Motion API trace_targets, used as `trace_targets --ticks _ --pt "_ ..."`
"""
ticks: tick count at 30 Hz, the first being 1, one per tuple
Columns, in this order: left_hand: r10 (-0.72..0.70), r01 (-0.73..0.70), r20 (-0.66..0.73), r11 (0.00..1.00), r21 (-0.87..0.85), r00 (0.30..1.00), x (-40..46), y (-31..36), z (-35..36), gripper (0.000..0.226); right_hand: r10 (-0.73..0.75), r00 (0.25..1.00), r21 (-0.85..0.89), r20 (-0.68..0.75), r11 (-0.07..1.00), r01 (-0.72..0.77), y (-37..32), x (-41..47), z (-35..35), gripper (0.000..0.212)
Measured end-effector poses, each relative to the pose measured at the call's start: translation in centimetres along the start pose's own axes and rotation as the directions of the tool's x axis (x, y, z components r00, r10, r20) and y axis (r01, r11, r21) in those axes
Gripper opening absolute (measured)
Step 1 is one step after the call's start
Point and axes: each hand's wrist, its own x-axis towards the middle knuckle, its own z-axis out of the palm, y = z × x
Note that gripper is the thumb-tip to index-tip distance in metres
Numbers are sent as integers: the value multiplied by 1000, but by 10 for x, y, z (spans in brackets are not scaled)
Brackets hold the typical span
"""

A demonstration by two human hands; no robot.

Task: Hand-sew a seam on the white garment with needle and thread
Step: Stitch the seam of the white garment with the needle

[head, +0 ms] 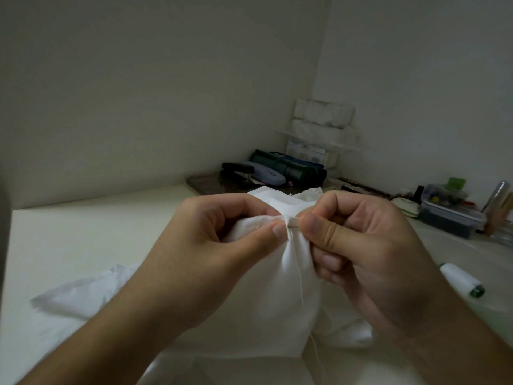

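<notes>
White cotton, thin and soft, is bunched up between the person's two hands over the near middle of the pale cream tabletop (pixel 83 237): this is the white garment (pixel 288 295), lifted clear so its folded edge sits at working height while the rest drapes down and trails to the left. The left hand (pixel 219 245) pinches the fold between thumb and curled forefinger, apparently to keep the layers flat and taut where the stitch goes in. The right hand (pixel 366 245) has its fingers curled in tight, thumb pressed against forefinger right at that same fold, the grip one would use on a needle; the needle itself is too small or too hidden to make out, so I cannot say for certain that it is held there. A fine white thread (pixel 301 284) hangs from the pinched spot down the front of the cloth and off toward the near edge, slack, which suggests a stitch is under way, not pulled through. To the right, well apart from the hands, lies a white thread spool with a green end (pixel 462 280), within easy reach for more thread. Farther back on the right stands a clear plastic lidded box of small notions (pixel 449 215), and in the far corner a dark rolled fabric case (pixel 288 166) sits against the wall.
</notes>
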Motion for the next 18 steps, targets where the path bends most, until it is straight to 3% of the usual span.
trace_targets --ticks 7,12,18 --pt "-6 6 6 1000 -9 1000 0 0 -1 12 -9 1000 -42 -23 999 8 0 -2 2 17" --pt "-18 19 48 1000 -13 999 0 -2 -1 15 -38 998 -177 -46 984 30 0 -5 4 22" --pt "-61 63 16 990 -127 998 0 -1 -1 16 -113 993 -219 -21 970 106 -1 -2 0 20"
